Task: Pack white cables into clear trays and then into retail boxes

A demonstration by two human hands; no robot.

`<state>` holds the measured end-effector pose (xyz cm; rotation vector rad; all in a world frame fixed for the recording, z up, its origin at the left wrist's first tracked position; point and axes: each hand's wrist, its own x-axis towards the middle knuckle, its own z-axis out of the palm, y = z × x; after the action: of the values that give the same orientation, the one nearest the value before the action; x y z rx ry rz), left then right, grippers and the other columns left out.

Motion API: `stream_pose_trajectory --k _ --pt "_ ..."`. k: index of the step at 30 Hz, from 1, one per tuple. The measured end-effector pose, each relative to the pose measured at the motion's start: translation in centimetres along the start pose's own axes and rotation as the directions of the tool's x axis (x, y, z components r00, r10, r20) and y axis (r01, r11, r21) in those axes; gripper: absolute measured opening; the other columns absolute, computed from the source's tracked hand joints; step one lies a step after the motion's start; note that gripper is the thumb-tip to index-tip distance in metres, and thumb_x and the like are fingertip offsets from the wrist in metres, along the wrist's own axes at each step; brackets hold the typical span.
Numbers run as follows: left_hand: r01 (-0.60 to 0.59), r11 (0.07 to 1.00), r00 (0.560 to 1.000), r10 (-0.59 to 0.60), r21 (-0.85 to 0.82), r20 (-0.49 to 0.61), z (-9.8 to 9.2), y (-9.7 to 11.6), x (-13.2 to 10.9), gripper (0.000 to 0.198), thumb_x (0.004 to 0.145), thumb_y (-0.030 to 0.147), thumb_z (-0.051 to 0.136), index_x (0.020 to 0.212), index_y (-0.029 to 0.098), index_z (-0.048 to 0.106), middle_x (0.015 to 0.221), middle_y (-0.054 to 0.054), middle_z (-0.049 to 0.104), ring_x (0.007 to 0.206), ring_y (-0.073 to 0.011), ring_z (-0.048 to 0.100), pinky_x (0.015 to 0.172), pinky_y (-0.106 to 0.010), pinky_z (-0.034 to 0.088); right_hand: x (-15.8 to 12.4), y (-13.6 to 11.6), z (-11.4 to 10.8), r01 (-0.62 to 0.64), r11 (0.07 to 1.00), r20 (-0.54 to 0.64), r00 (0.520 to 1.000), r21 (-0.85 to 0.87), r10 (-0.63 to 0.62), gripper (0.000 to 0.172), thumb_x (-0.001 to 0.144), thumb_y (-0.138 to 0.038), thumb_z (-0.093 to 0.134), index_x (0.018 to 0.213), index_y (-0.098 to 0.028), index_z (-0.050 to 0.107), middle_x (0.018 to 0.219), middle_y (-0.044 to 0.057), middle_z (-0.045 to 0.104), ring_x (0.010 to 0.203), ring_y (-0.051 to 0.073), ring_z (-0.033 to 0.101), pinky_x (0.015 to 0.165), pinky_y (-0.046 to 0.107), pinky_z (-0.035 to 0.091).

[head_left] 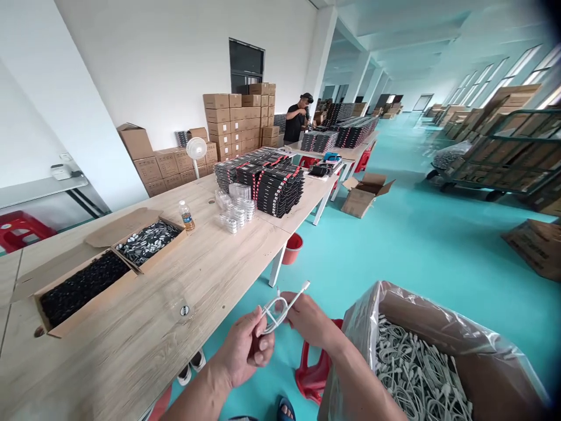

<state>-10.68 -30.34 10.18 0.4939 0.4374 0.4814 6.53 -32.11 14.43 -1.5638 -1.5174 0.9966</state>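
Between my hands, past the table's front edge, is a coiled white cable (272, 316) with a connector sticking up at its upper right. My left hand (245, 346) is closed on the lower left of the loops, thumb on top. From the right, my right hand (304, 318) grips the coil's other side, its fingertips partly hidden behind the loops. To the right of my right forearm stands a big lined carton (421, 301) with many loose white cables (412, 371) in it. A small clear bag with a round black-and-white piece (184, 311) lies on the table to the left.
On the wooden table (210, 263) are a box of small black parts (83, 286), a box of black-and-white pieces (149, 241), a bottle (186, 216), packed cables (239, 213) and stacked black boxes (278, 190). A red stool (313, 368) stands below my hands. A person (295, 123) works farther back.
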Motion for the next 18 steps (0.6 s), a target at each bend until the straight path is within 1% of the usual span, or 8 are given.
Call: stream_pose_trajectory --k 2,3,7,9,11,12,15,18 --pt "-0.021 0.995 0.999 0.018 -0.094 -0.035 -0.2 0.2 0.3 0.048 0.084 0.055 0.058 0.061 0.020 0.033 0.050 0.006 0.041 0.037 -0.0042 0.033 0.040 -0.020 0.015 0.2 0.0 0.3 0.082 0.990 0.089 0.993 -0.113 -0.072 0.027 0.084 -0.022 0.046 0.060 -0.021 0.057 0.054 -0.002 0.056 0.051 0.012 0.048 0.050 0.024 0.037" --pt "-0.037 0.989 0.998 0.029 -0.142 -0.059 -0.3 0.3 0.4 0.047 0.083 0.053 0.059 0.062 0.020 0.033 0.051 0.006 0.040 0.037 -0.0041 0.032 0.040 -0.019 0.015 0.3 0.1 0.7 0.115 0.982 0.083 0.991 -0.148 -0.104 0.027 0.085 -0.021 0.045 0.060 -0.021 0.058 0.056 -0.002 0.057 0.052 0.013 0.049 0.051 0.024 0.038" --pt "-0.092 0.954 0.992 0.061 -0.285 -0.113 -0.7 0.4 0.6 0.043 0.083 0.047 0.063 0.065 0.020 0.034 0.053 0.007 0.040 0.039 -0.0045 0.033 0.039 -0.018 0.015 0.7 1.0 2.1 0.164 0.967 -0.062 0.982 -0.194 -0.179 0.032 0.091 -0.028 0.043 0.065 -0.021 0.061 0.060 0.000 0.058 0.055 0.014 0.051 0.054 0.025 0.039" --pt "-0.093 0.944 0.992 0.062 -0.316 -0.107 -0.9 0.4 0.6 0.043 0.084 0.046 0.062 0.065 0.020 0.034 0.054 0.006 0.040 0.040 -0.0045 0.034 0.039 -0.017 0.015 0.7 1.6 2.6 0.171 0.966 -0.079 0.979 -0.193 -0.189 0.034 0.093 -0.033 0.042 0.070 -0.021 0.064 0.063 0.001 0.061 0.057 0.015 0.054 0.056 0.026 0.041" --pt "-0.103 0.944 0.990 0.067 -0.315 -0.123 -1.0 0.3 0.6 0.042 0.084 0.045 0.063 0.065 0.020 0.035 0.055 0.006 0.041 0.040 -0.0041 0.034 0.038 -0.017 0.014 0.6 2.1 2.8 0.137 0.969 -0.135 0.977 -0.204 -0.167 0.035 0.095 -0.036 0.039 0.080 -0.020 0.067 0.068 0.002 0.064 0.060 0.016 0.057 0.059 0.027 0.044" --pt "-0.112 0.946 0.987 0.070 -0.305 -0.145 -1.0 0.2 0.6 0.042 0.083 0.046 0.063 0.065 0.020 0.035 0.055 0.006 0.042 0.040 -0.0039 0.034 0.038 -0.017 0.014 0.4 2.2 2.7 0.108 0.969 -0.199 0.968 -0.221 -0.153 0.035 0.095 -0.038 0.038 0.087 -0.020 0.067 0.072 0.003 0.066 0.063 0.017 0.059 0.061 0.028 0.045" --pt "-0.125 0.966 0.972 0.074 -0.226 -0.224 -0.9 -0.3 0.8 0.043 0.081 0.049 0.064 0.065 0.020 0.035 0.055 0.006 0.043 0.040 -0.0041 0.036 0.038 -0.017 0.013 -0.2 2.3 2.6 0.058 0.938 -0.386 0.901 -0.342 -0.197 0.030 0.093 -0.040 0.043 0.102 -0.021 0.064 0.082 0.006 0.067 0.070 0.019 0.061 0.065 0.030 0.046" --pt "-0.134 0.987 0.960 0.107 -0.089 -0.258 -0.6 -1.0 1.0 0.045 0.079 0.054 0.063 0.065 0.020 0.037 0.055 0.005 0.048 0.040 -0.0055 0.040 0.038 -0.019 0.011 -0.7 1.8 2.7 0.096 0.845 -0.338 0.888 -0.526 -0.312 0.020 0.089 -0.037 0.052 0.096 -0.022 0.065 0.085 0.006 0.067 0.074 0.020 0.061 0.066 0.030 0.043"
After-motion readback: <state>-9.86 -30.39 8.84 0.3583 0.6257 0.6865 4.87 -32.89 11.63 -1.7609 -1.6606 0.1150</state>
